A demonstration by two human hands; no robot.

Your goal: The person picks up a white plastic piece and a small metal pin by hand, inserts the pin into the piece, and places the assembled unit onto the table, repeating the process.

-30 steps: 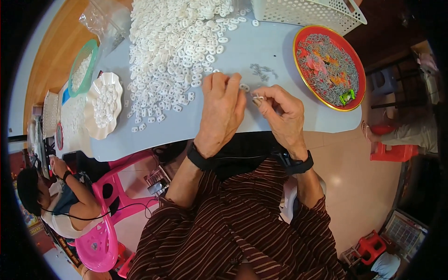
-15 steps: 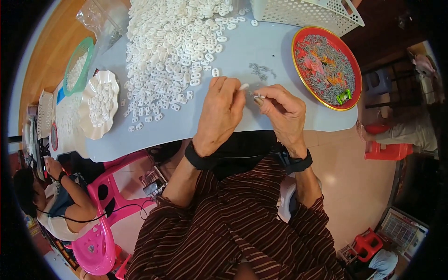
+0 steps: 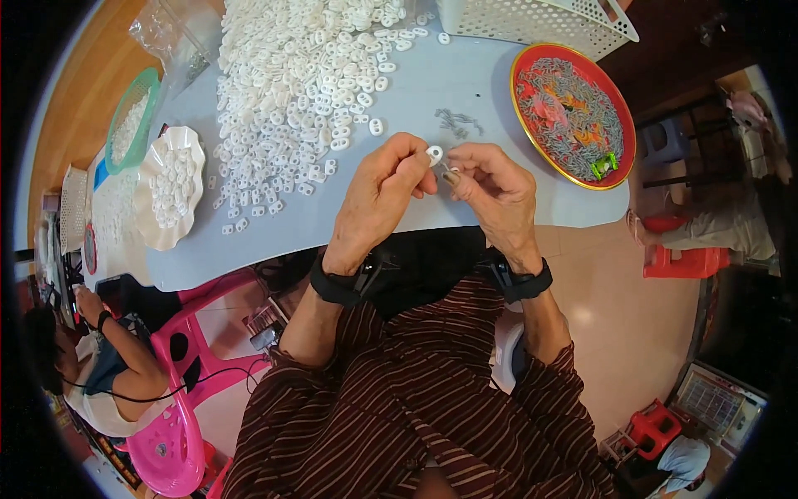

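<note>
My left hand (image 3: pixel 378 191) pinches a small white oval plastic piece (image 3: pixel 434 155) with holes in it, held up between thumb and forefinger. Close beside it, my right hand (image 3: pixel 501 197) is closed with thumb and forefinger on a small thin grey piece, mostly hidden by the fingertips; it looks like a screw. Both hands are just above the table's near edge. Beyond the fingertips lies a small group of loose grey screws (image 3: pixel 457 123). A large heap of similar white oval pieces (image 3: pixel 291 91) covers the table to the left.
On the right stands a red gold-rimmed tray (image 3: pixel 517 108) of grey screws, near a white perforated basket (image 3: pixel 532 25). At left are a scalloped white dish (image 3: pixel 193 200) and a green basket (image 3: pixel 150 91), both holding white pieces. Another person (image 3: pixel 116 366) sits near a pink chair (image 3: pixel 170 441).
My left hand has turned, so the white piece now shows its holed face. The right fingertips have come level beside it. The whole view has shifted slightly.
</note>
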